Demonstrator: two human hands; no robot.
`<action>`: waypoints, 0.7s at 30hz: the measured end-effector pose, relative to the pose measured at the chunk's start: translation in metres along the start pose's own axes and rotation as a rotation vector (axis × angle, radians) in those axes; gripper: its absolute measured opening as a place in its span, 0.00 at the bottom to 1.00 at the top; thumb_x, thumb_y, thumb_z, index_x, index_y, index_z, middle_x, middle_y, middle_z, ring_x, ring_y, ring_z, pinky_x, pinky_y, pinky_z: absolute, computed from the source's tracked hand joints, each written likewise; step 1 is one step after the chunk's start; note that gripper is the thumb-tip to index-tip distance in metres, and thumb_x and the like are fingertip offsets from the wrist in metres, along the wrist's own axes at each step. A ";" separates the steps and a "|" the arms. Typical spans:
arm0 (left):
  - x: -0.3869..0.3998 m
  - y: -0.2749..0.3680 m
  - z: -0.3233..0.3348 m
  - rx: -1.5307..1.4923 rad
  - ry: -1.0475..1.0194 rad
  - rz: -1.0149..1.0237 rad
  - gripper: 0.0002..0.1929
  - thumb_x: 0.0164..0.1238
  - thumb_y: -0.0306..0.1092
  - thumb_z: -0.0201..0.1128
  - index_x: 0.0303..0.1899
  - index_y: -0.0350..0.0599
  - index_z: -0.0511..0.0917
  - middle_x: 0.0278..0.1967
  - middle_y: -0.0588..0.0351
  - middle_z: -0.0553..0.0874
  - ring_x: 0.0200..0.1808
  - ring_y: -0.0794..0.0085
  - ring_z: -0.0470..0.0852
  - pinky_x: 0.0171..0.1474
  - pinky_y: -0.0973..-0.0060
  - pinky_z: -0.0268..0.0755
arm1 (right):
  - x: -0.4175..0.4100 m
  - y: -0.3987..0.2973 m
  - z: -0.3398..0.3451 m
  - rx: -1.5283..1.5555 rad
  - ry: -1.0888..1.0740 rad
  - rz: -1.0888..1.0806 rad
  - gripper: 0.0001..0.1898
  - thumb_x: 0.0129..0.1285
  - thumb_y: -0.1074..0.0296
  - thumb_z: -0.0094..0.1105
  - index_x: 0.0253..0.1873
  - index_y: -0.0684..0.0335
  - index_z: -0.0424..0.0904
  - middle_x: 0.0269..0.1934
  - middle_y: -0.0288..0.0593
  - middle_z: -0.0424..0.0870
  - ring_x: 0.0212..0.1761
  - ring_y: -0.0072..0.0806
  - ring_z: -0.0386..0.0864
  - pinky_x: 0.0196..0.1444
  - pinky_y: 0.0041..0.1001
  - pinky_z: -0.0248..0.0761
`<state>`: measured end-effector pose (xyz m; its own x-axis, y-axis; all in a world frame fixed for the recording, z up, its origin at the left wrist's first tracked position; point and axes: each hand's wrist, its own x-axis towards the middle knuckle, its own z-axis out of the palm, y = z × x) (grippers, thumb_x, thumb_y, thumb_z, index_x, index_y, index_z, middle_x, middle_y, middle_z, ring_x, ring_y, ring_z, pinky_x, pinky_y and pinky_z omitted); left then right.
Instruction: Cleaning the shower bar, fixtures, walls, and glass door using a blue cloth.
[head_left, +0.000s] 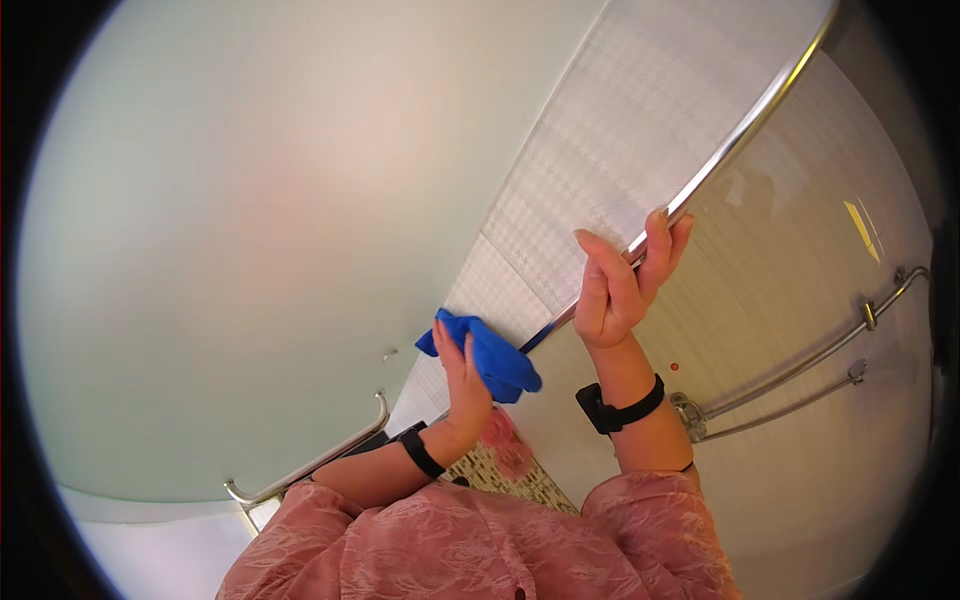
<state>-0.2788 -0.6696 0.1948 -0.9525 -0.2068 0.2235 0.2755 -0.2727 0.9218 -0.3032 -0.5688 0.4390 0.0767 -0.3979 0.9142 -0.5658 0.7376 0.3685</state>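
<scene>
A crumpled blue cloth (501, 361) is in my left hand (469, 394), pressed between the fingers and thumb beside the edge of a large frosted glass panel (262, 225). Higher up and to the right, my right hand (619, 296) grips a shiny metal rail (739, 142) that runs diagonally and bends near the top. Its index finger and thumb stand away from the rail, while the other fingers reach around it. Past the cloth, the rail's lower end drops out of sight. Each wrist wears a black band.
On the right wall are a shower riser bar (795, 365) and a mixer valve (688, 416). A curved metal handle (315, 457) sits on the glass at lower left. Below, pink slippers (514, 459) are on mosaic floor tiles (544, 487). White textured wall panels (592, 157) fill the middle.
</scene>
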 end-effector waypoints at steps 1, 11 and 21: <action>0.003 0.020 0.005 0.176 0.009 0.147 0.31 0.85 0.37 0.45 0.78 0.31 0.45 0.80 0.34 0.45 0.82 0.47 0.44 0.81 0.61 0.38 | 0.000 -0.001 0.001 0.010 -0.007 0.002 0.14 0.68 0.70 0.54 0.50 0.58 0.90 0.76 0.52 0.63 0.82 0.55 0.47 0.81 0.50 0.38; 0.034 0.074 -0.020 0.451 -0.086 0.742 0.27 0.70 0.27 0.60 0.70 0.36 0.69 0.74 0.43 0.68 0.75 0.46 0.64 0.77 0.55 0.54 | 0.001 -0.031 0.001 -0.002 -0.017 0.162 0.13 0.64 0.74 0.59 0.50 0.57 0.89 0.75 0.54 0.65 0.82 0.55 0.47 0.80 0.50 0.43; 0.019 0.108 -0.086 0.296 -0.164 0.451 0.15 0.75 0.28 0.61 0.60 0.42 0.81 0.63 0.46 0.79 0.60 0.55 0.81 0.61 0.67 0.75 | -0.088 -0.174 0.017 0.434 -0.298 0.530 0.23 0.69 0.62 0.63 0.66 0.60 0.75 0.68 0.60 0.69 0.68 0.58 0.70 0.71 0.49 0.61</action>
<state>-0.2556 -0.7834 0.2714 -0.7633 -0.0871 0.6402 0.6341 0.0886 0.7681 -0.2252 -0.6714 0.2920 -0.4873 -0.2249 0.8438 -0.7429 0.6146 -0.2652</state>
